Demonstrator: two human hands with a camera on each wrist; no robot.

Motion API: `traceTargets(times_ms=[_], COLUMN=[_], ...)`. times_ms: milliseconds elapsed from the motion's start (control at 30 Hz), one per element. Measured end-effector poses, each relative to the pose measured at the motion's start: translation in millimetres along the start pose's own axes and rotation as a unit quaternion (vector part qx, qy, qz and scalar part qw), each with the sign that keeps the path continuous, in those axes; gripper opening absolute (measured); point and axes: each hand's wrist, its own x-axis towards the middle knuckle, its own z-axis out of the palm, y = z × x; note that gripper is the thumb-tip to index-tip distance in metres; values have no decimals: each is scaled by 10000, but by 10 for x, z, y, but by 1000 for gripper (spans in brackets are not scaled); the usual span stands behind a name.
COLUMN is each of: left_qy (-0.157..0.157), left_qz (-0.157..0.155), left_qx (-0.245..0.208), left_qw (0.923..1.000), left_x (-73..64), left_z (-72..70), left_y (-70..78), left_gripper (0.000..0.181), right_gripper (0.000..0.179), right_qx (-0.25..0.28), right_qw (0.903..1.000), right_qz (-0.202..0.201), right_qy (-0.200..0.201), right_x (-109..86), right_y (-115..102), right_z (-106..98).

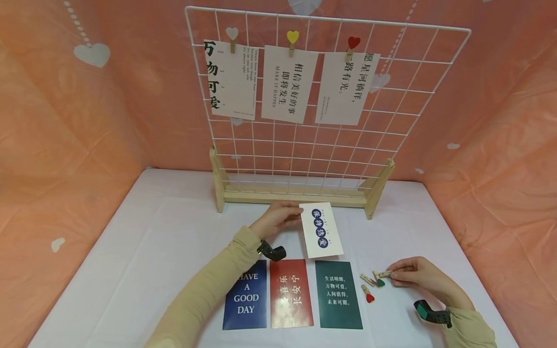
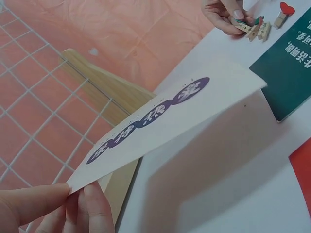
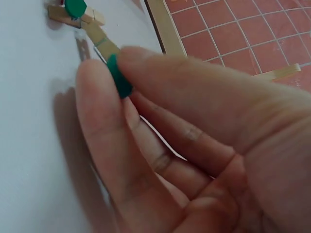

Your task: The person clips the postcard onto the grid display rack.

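Note:
My left hand [image 1: 278, 219] pinches the edge of a white card [image 1: 322, 231] printed with blue circles, holding it up off the table in front of the grid stand. In the left wrist view the card [image 2: 160, 121] slants away from the thumb and fingers. At the right, my right hand [image 1: 419, 276] pinches a small wooden clothespin [image 1: 385, 274] by its green end, which the right wrist view shows between thumb and finger [image 3: 119, 77]. Beside it lie other clothespins, one with a green heart [image 1: 380, 282] and one with a red heart [image 1: 370, 297].
Blue [image 1: 245, 302], red [image 1: 290, 295] and green [image 1: 338, 296] cards lie in a row on the white table [image 1: 130, 270]. Behind them stands a white wire grid [image 1: 304, 150] on wooden feet [image 1: 377, 191], with three white cards [image 1: 289, 84] clipped by heart clothespins.

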Motion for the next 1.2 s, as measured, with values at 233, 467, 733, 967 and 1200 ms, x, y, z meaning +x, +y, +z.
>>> traceTargets(times_ms=[233,467,733,967,1200], left_qy=[80,78,102,114,209], left_qz=[-12,23,128,299,476], left_qx=[23,-5,-185,-222,-277], left_qw=[10000,10000,9997,9992,9983], left_x=[-37,-57,-101,-140,-169], left_z=[-4,20,38,66,140], left_y=[83,171,250,387,499], left_gripper=[32,32,31,32,32], right_gripper=[36,36,36,35,30], right_qx=[-5,-328,-662,-715,-665], right_qw=[9999,9977,9936,9899,9839], right_qz=[-141,-572,-764,-845,-1375], right_qy=[86,132,498,888,924], right_x=[-6,-1,29,55,132], right_y=[31,10,-35,-147,-256], right_z=[-10,-13,11,12,24])
